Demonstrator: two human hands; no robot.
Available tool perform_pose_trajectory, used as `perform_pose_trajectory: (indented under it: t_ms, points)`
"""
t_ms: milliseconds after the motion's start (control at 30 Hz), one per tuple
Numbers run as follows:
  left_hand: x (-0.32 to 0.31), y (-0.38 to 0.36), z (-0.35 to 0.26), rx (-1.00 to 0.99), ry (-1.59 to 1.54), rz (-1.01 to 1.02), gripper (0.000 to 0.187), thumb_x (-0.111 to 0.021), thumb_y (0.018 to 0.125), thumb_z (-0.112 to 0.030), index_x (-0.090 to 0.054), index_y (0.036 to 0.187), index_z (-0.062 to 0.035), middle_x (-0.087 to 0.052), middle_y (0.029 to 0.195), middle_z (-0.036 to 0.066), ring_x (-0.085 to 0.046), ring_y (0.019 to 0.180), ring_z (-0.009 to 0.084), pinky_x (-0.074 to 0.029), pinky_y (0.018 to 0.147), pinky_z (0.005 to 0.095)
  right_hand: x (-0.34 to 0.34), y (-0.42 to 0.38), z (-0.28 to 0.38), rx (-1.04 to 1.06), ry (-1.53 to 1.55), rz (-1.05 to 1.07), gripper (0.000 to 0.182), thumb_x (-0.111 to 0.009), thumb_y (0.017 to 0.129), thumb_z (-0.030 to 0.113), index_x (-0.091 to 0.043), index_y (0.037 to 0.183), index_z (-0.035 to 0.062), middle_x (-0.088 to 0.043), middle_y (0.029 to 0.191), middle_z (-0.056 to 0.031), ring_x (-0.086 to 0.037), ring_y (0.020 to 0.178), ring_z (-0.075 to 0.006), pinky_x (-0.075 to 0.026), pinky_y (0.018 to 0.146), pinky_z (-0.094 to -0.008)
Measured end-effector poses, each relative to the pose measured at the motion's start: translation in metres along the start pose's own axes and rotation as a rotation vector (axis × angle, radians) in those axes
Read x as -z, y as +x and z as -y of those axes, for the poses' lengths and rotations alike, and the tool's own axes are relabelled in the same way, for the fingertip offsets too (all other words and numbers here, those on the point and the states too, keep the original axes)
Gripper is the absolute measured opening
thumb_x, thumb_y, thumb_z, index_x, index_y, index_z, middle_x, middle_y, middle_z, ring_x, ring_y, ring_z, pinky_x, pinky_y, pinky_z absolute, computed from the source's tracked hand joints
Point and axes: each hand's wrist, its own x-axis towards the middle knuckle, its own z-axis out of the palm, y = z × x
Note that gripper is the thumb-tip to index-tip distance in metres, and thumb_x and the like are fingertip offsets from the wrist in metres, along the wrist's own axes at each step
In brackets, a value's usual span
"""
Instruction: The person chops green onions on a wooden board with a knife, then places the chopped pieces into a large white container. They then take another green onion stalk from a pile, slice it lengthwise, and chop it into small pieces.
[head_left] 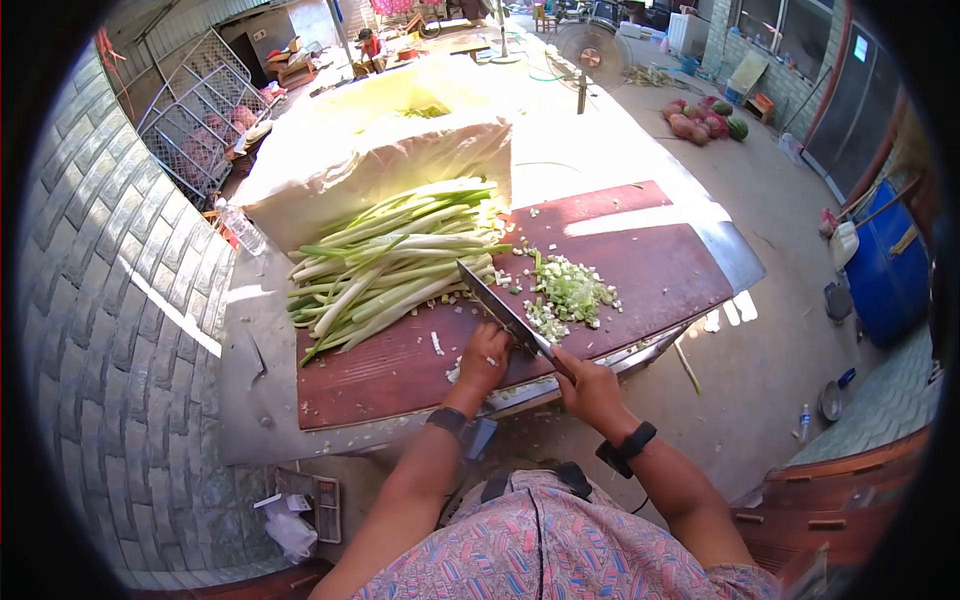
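My right hand (597, 392) is wrapped round the handle of a kitchen knife (508, 317), whose broad dark blade slants up and left across the board. Close to the blade, my left hand (485, 358) rests low with its fingers curled in; whatever is under them is hidden. White bits stick to its back. A big pile of green onions (390, 260) lies on the reddish cutting board (375, 385), left of and beyond the blade. To the right of the knife is a heap of chopped green onion (572, 292), with loose pieces scattered around it.
A large cloth-lined container (420, 155) stands behind the pile. A plastic bottle (240, 228) and a thin metal tool (257, 355) are at the table's left side, by a brick wall (130, 290). On the right floor stands a blue barrel (893, 275). Another person (372, 48) sits far back.
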Motion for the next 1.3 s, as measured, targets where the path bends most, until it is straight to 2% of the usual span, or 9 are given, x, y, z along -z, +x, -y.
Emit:
perform_pose_trajectory:
  t_ms: [167,233,433,500,733,800,1033,1233,1300]
  points:
    - [0.004,0.000,-0.002,0.047,-0.023,0.004,0.011,-0.064,0.073,0.000,-0.056,0.080,-0.0045,-0.055,0.085,0.014,-0.055,0.084,0.0352,-0.047,0.071,0.0444,0.015,-0.018,-0.003,-0.054,0.109,-0.062,0.045,-0.067,0.081,0.016,-0.061,0.126,0.0197,-0.060,0.068,-0.0156,-0.061,0.061,-0.0352,-0.049,0.057,-0.0469]
    - [0.003,0.001,-0.006,0.063,-0.089,-0.080,0.011,-0.064,0.073,-0.001,-0.056,0.079,-0.0046,-0.055,0.085,0.013,-0.055,0.082,0.0350,-0.047,0.070,0.0440,0.030,-0.030,0.000,-0.069,0.097,-0.086,0.044,-0.067,0.081,0.017,-0.062,0.125,0.0196,-0.060,0.068,-0.0155,-0.061,0.061,-0.0347,-0.048,0.057,-0.0465]
    - [-0.006,-0.003,0.003,0.038,-0.040,-0.119,0.008,-0.066,0.072,-0.004,-0.059,0.076,-0.0063,-0.058,0.083,0.012,-0.056,0.079,0.0332,-0.048,0.070,0.0431,0.068,-0.050,0.022,-0.026,-0.077,0.031,0.047,-0.069,0.080,0.018,-0.060,0.127,0.0225,-0.057,0.064,-0.0128,-0.059,0.057,-0.0329,-0.047,0.053,-0.0441]
    - [-0.005,-0.003,0.002,0.035,-0.012,-0.101,0.007,-0.066,0.071,-0.005,-0.060,0.074,-0.0067,-0.059,0.081,0.012,-0.057,0.078,0.0328,-0.048,0.070,0.0431,0.075,-0.047,0.030,-0.060,-0.122,0.106,0.047,-0.070,0.079,0.014,-0.062,0.124,0.0178,-0.058,0.067,-0.0141,-0.059,0.058,-0.0341,-0.047,0.055,-0.0432]
    - [-0.006,-0.002,0.007,0.028,-0.029,-0.108,0.005,-0.066,0.070,-0.005,-0.061,0.072,-0.0063,-0.060,0.079,0.011,-0.057,0.080,0.0329,-0.049,0.071,0.0424,0.088,-0.047,0.031,-0.030,-0.094,0.116,0.046,-0.070,0.079,0.014,-0.062,0.124,0.0189,-0.057,0.066,-0.0138,-0.058,0.057,-0.0334,-0.046,0.052,-0.0427]
    - [-0.005,-0.003,0.007,0.030,-0.019,-0.099,0.006,-0.066,0.070,-0.005,-0.061,0.072,-0.0061,-0.060,0.079,0.012,-0.057,0.080,0.0329,-0.049,0.072,0.0423,0.088,-0.048,0.030,0.025,-0.135,0.114,0.050,-0.070,0.080,0.018,-0.060,0.128,0.0233,-0.052,0.062,-0.0100,-0.055,0.050,-0.0302,-0.044,0.047,-0.0417]
    - [-0.005,-0.001,0.006,0.019,-0.008,-0.076,0.007,-0.066,0.070,-0.004,-0.062,0.076,-0.0055,-0.060,0.084,0.012,-0.057,0.083,0.0330,-0.049,0.072,0.0422,0.059,-0.036,0.023,0.005,-0.159,0.178,0.052,-0.068,0.081,0.018,-0.056,0.132,0.0244,-0.053,0.063,-0.0107,-0.056,0.051,-0.0317,-0.045,0.048,-0.0432]
    - [0.009,0.001,0.002,-0.003,-0.007,0.016,0.011,-0.067,0.071,-0.005,-0.063,0.080,-0.0073,-0.060,0.087,0.011,-0.056,0.084,0.0333,-0.048,0.073,0.0417,0.017,-0.011,0.011,-0.012,-0.097,0.121,0.050,-0.068,0.080,0.014,-0.059,0.129,0.0182,-0.060,0.070,-0.0147,-0.060,0.060,-0.0346,-0.048,0.055,-0.0441]
    - [0.021,-0.001,-0.004,-0.030,0.046,0.008,0.011,-0.068,0.071,-0.005,-0.062,0.080,-0.0074,-0.060,0.086,0.010,-0.056,0.084,0.0334,-0.048,0.073,0.0416,0.018,-0.013,0.003,-0.074,0.053,0.042,0.048,-0.068,0.080,0.013,-0.060,0.127,0.0166,-0.064,0.077,-0.0155,-0.063,0.065,-0.0343,-0.049,0.058,-0.0431]
